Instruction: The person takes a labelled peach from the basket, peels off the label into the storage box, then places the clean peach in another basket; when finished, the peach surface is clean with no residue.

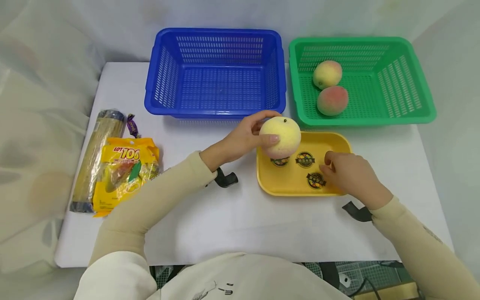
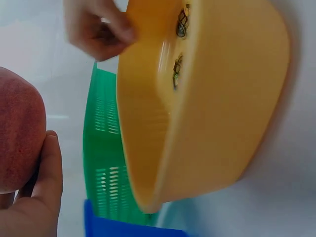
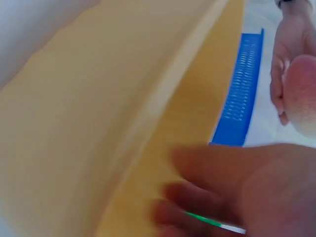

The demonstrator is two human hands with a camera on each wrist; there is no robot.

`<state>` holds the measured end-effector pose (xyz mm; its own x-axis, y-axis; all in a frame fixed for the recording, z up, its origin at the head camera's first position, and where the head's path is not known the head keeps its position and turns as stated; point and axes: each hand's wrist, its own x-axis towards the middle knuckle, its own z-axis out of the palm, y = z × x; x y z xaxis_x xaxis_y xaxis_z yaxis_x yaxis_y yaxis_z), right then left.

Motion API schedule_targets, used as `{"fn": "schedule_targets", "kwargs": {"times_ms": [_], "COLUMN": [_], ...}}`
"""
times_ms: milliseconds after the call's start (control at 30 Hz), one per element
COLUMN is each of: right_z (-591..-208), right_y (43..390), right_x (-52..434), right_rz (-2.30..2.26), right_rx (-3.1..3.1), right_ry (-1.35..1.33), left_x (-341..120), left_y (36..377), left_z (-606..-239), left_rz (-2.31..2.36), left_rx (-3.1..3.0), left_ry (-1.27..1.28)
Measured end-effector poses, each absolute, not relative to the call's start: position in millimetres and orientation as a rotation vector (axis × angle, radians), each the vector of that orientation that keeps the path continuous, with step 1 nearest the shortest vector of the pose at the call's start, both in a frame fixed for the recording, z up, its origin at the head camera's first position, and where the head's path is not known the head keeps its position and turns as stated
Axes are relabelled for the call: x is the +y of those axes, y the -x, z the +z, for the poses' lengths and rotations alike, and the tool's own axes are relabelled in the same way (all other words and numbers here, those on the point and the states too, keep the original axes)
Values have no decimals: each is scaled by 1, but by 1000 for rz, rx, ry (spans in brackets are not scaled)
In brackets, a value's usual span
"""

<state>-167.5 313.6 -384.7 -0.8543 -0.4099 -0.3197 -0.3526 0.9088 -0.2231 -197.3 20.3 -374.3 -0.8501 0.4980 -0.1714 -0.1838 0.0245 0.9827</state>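
Note:
My left hand [image 1: 245, 139] grips a large pale yellow peach [image 1: 285, 135] with a pink underside, thumb across its front. The fruit is held up over the left end of a yellow plastic tray [image 1: 264, 187]; its reddish side faces the left wrist view. Several black round fruit labels [image 1: 305, 160] lie on the tray's floor, one partly covered by the peach. Above the tray's right end hovers my right hand [image 1: 350, 175], its fingers loosely bent beside a label [image 1: 316, 180]. Nothing shows between thumb and fingers, which look blurred in the right wrist view.
Behind the tray, a green basket [image 1: 393, 121] holds two peaches [image 1: 332, 101]. To its left stands a blue basket [image 1: 215, 111]. On the table's left lie a yellow candy bag [image 1: 123, 175], a clear-wrapped long pack [image 1: 95, 154] and a purple-wrapped sweet [image 1: 132, 126].

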Motion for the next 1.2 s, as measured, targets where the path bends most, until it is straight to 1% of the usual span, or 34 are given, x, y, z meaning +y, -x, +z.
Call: {"fn": "schedule_targets", "kwargs": {"times_ms": [233,367,500,600,767,867,1000,1200], "right_z": [-385,-390,-395,-398,-404,-408,-414,-422], "right_y": [142,124,110,101,87,79,68,56], "right_x": [321,326,331,333,335,335,334,329], "right_rz": [-504,-658,-751,-778,-808,-829,-845,-872], "right_rx": [2941,3019,3082,3090,3099,3113,3140,3181], "right_ry": [515,438,352,304,272,255,235,187], "left_x": [33,34,35,40,59,74,93,111], "left_y": [222,234,251,266,289,302,317,336], "left_z": [-355,-347,-331,-313,-281,-269,-264,-274], "left_rz": [1783,1701,1505,1298,873,705,669,762], "left_rx": [1907,1940,2074,2196,2439,2514,2530,2520], "left_ry": [-444,-439,-437,-521,-757,-847,-872,-779]}}
